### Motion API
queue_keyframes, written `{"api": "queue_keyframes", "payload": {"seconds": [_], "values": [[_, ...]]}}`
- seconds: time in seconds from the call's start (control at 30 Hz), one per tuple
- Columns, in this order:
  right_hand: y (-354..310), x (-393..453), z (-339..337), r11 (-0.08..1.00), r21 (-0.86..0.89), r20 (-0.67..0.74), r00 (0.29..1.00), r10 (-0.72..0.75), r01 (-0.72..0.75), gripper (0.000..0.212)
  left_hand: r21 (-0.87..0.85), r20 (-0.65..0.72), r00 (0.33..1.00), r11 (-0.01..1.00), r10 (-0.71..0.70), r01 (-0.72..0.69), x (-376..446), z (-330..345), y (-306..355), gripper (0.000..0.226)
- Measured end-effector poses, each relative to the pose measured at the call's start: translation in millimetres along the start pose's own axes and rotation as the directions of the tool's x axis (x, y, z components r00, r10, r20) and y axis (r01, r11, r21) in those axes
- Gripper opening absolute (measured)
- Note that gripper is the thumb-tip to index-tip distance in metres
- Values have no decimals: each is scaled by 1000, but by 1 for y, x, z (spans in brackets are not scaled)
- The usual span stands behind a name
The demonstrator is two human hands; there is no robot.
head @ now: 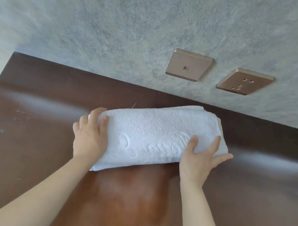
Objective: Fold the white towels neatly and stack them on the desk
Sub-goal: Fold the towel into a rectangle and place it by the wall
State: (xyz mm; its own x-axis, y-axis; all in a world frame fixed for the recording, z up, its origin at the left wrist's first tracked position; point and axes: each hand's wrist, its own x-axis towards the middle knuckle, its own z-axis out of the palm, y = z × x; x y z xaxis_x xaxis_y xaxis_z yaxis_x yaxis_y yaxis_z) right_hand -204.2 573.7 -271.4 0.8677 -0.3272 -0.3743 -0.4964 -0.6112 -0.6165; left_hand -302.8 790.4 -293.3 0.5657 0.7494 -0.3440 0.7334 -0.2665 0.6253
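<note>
Head view. Towel (pixel 157 136), white, folded into thick oblong with raised lettering on top, lies on dark brown worktop (pixel 25 151) between both hands. Left hand (pixel 90 132) grips towel's left end, thumb on top, fingers curled round edge. Right hand (pixel 202 157) holds right end, thumb on top, fingers stretched along its near edge by worktop. Beyond right hand, two bronze wall plates: switch (pixel 188 65), socket (pixel 245 82), on grey textured wall (pixel 101 16).

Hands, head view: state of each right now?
Left hand: grips the left end of the folded white towel.
Right hand: grips the towel's right end, thumb on top.
</note>
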Motion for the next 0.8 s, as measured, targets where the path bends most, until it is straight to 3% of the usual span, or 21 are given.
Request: {"api": "queue_keyframes", "payload": {"seconds": [0.13,0.3,0.43,0.6,0.7,0.8], "values": [[-17,-37,21,997,69,136,991,17,-26,87,-107,-69,991,988,-115,108,-37,0,-22,35],[-22,-74,51,987,40,248,956,-160,155,93,-195,-110,985,975,-132,109,-81,-8,-60,39],[-14,-99,63,961,42,225,935,-274,272,100,-287,-10,994,953,-107,100,-105,-24,-85,29],[-2,-120,71,948,30,204,926,-317,317,110,-229,69,991,965,-115,128,-124,-38,-96,30],[-3,-122,71,922,-14,258,892,-372,388,106,-200,102,987,969,-125,143,-136,-42,-100,35],[-10,-118,71,875,-16,385,810,-442,484,99,-156,162,983,982,-84,110,-148,-43,-106,42]]}}
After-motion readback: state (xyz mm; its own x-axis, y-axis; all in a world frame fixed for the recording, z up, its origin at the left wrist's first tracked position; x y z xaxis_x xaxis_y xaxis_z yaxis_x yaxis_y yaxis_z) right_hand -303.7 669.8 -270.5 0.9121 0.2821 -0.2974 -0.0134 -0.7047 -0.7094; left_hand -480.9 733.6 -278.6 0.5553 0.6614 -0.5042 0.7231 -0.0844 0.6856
